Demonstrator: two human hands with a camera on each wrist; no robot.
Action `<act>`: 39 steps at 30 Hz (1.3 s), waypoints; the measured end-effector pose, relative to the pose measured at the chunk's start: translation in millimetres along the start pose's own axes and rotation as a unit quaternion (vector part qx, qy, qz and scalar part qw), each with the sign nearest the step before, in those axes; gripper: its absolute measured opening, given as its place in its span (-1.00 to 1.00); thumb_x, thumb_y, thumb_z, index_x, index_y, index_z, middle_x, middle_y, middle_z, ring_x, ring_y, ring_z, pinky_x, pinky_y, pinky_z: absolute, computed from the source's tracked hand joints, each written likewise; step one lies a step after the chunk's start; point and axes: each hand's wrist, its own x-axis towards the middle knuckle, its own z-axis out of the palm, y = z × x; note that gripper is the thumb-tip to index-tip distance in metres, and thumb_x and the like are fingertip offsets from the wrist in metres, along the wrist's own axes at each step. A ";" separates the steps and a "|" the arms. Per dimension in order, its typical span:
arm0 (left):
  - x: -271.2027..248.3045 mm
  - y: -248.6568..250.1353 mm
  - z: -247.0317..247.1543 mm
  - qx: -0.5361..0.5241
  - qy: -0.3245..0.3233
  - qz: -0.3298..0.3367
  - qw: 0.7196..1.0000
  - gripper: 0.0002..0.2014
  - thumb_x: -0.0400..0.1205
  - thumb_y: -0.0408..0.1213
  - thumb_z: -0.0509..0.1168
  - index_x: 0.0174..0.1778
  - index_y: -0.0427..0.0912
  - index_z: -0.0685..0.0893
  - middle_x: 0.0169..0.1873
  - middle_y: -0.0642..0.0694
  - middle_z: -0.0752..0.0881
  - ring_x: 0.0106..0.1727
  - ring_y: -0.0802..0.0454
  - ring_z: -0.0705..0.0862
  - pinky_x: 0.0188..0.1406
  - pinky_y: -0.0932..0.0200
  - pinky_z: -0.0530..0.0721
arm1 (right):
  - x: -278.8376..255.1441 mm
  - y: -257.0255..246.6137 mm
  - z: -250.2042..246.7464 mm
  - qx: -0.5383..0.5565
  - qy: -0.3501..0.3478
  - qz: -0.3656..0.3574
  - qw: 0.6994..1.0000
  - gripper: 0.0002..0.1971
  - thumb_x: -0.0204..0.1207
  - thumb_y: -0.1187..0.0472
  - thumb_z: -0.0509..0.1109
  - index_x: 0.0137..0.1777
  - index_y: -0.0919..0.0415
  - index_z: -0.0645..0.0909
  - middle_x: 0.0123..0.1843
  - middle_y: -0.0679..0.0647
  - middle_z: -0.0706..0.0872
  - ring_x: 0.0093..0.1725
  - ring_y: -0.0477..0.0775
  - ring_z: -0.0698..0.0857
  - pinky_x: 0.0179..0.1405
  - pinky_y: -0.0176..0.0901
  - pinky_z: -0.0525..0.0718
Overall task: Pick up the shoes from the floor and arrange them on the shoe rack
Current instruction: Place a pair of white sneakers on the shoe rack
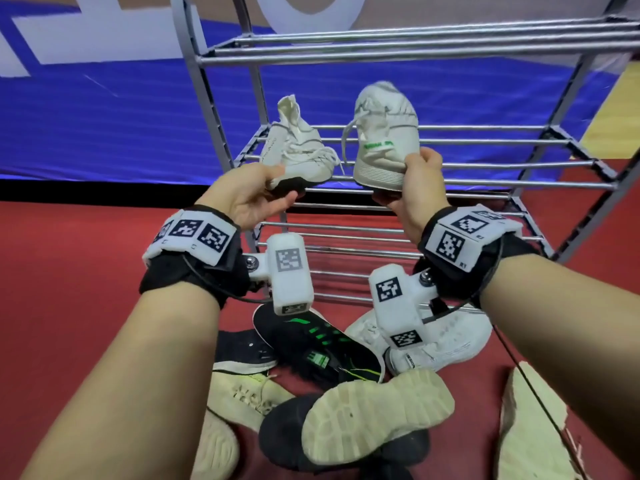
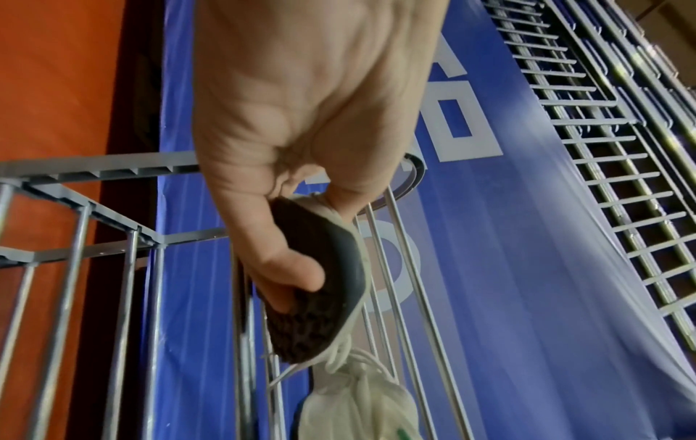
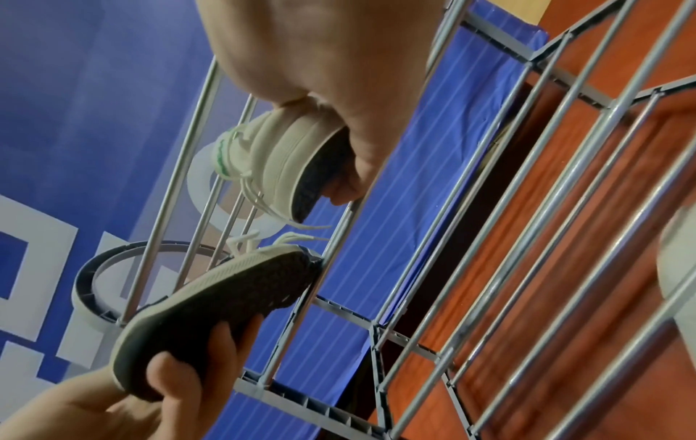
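Mid-frame, my left hand (image 1: 254, 192) pinches the left shoe (image 1: 298, 155) by its heel, right hand (image 1: 414, 183) clamps the right shoe (image 1: 384, 140), both over the rack (image 1: 485, 164). Light, soft uppers; stiff soles hold best.

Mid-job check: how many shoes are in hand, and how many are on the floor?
In hand: 2, black-soled white shoe in left hand, green-tagged white shoe in right hand.
Floor pile: about 7, overlapping.
Total: about 9.
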 end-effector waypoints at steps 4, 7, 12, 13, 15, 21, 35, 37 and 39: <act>1.5 19.4 -17.0 -0.006 -0.008 0.000 1.000 -0.78 0.69 -0.46 0.07 0.09 -0.28 0.61 -0.02 -0.15 0.68 -0.23 0.06 0.74 -0.59 0.41 0.63 | 10.9 0.6 9.6 0.003 0.017 -0.013 1.000 -0.77 0.61 0.24 0.02 0.22 0.01 0.29 -0.10 0.03 0.55 0.01 0.21 0.59 0.20 0.42 0.58; 0.5 36.3 -25.9 -0.016 -0.011 0.016 1.000 -0.74 0.66 -0.50 0.01 -0.05 -0.33 0.64 -0.09 -0.17 0.70 -0.41 0.10 0.77 -0.59 0.42 0.61 | 16.8 11.9 10.0 -0.008 0.029 -0.002 1.000 -0.73 0.58 0.22 0.03 0.25 0.03 0.32 -0.08 0.02 0.59 0.14 0.28 0.65 0.25 0.40 0.60; 18.2 22.7 -14.9 -0.053 -0.013 0.029 0.998 -0.77 0.71 -0.43 0.03 -0.13 -0.21 0.57 -0.39 -0.08 0.75 -0.53 0.09 0.73 -0.65 0.42 0.49 | 14.8 27.0 3.9 -0.066 0.029 0.000 0.997 -0.51 0.36 0.09 0.04 0.34 -0.02 0.34 -0.11 -0.01 0.61 0.08 0.30 0.66 0.24 0.41 0.59; 25.0 13.4 -12.1 -0.053 -0.009 0.033 0.998 -0.80 0.73 -0.37 0.04 -0.11 -0.18 0.56 -0.44 -0.04 0.75 -0.55 0.12 0.71 -0.63 0.41 0.46 | 14.1 26.1 2.9 -0.064 0.025 0.001 0.998 -0.50 0.36 0.08 0.05 0.35 -0.02 0.34 -0.11 0.00 0.61 0.05 0.30 0.65 0.19 0.37 0.62; 39.3 -6.1 -8.7 -0.049 0.005 0.052 0.997 -0.83 0.76 -0.28 0.05 0.01 -0.12 0.55 -0.33 -0.03 0.73 -0.58 0.18 0.69 -0.60 0.40 0.47 | 13.4 21.9 1.0 -0.039 0.013 0.009 0.999 -0.60 0.53 0.12 0.07 0.38 0.02 0.32 -0.08 0.03 0.58 -0.02 0.22 0.62 -0.01 0.20 0.65; 60.5 -26.0 -1.0 -0.095 0.116 0.111 0.982 -0.71 0.71 -0.18 0.20 0.11 -0.38 0.55 0.00 -0.27 0.71 -0.18 -0.05 0.72 -0.51 0.23 0.71 | 6.6 12.4 -5.0 -0.017 -0.044 0.037 0.998 -0.71 0.68 0.17 0.03 0.38 0.04 0.27 -0.02 -0.02 0.53 -0.08 0.04 0.61 -0.13 0.06 0.68; 68.9 -25.2 1.1 -0.107 0.178 0.135 0.969 -0.80 0.60 -0.30 0.30 0.10 -0.21 0.48 0.15 -0.29 0.64 -0.02 -0.09 0.73 -0.54 0.24 0.72 | 6.4 10.5 13.1 0.031 -0.031 0.037 0.998 -0.63 0.69 0.25 -0.05 0.48 0.03 0.18 0.04 0.07 0.55 -0.11 0.07 0.58 -0.26 -0.04 0.54; 68.2 -28.6 10.4 -0.104 0.177 0.141 0.969 -0.81 0.63 -0.38 0.25 0.12 -0.21 0.42 0.15 -0.28 0.61 0.01 -0.11 0.70 -0.53 0.23 0.74 | 5.5 9.1 11.3 0.029 -0.033 0.040 0.998 -0.63 0.69 0.27 -0.04 0.48 0.05 0.18 0.09 0.10 0.54 -0.06 0.10 0.58 -0.30 -0.06 0.57; 69.2 -30.4 13.4 -0.104 0.186 0.150 0.966 -0.84 0.66 -0.39 0.22 0.11 -0.18 0.41 0.06 -0.18 0.58 0.01 -0.08 0.68 -0.40 0.18 0.77 | 4.0 7.5 10.5 0.022 -0.038 0.045 0.998 -0.61 0.68 0.28 -0.04 0.49 0.06 0.19 0.21 0.16 0.52 0.03 0.15 0.58 -0.30 -0.04 0.59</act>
